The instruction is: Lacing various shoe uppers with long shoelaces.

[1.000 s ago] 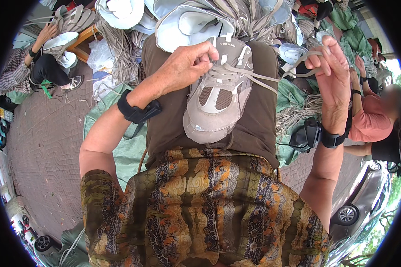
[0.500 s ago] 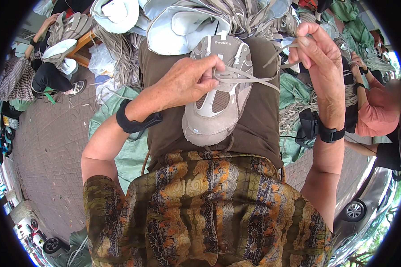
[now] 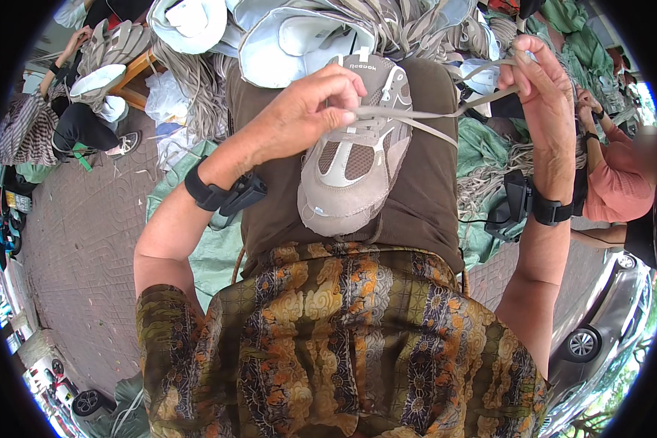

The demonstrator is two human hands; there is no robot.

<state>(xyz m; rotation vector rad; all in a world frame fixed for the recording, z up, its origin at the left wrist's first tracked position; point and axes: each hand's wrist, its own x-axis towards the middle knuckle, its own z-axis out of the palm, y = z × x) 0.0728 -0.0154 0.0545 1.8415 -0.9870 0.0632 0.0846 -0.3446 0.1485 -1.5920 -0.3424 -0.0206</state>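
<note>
A grey-beige shoe upper lies on my brown-trousered lap, its toe toward me and its tongue away. My left hand is over the left side of the lacing, thumb and forefinger pinching a flat grey shoelace. From there the lace stretches to the right, above the upper. My right hand is raised at the far right with its fingers closed on the lace, and a length of it hangs in a loop beside them. Another lace strand trails over my right thigh.
Beyond my knees sit white-lined shoe uppers and bunches of grey ones. A green sheet lies beside my legs. People work at left and right, one in a pink top. A parked car stands at the right.
My right hand has moved a little to the right, drawing the lace out straighter from my left hand. The left hand has shifted slightly up and away from the upper.
</note>
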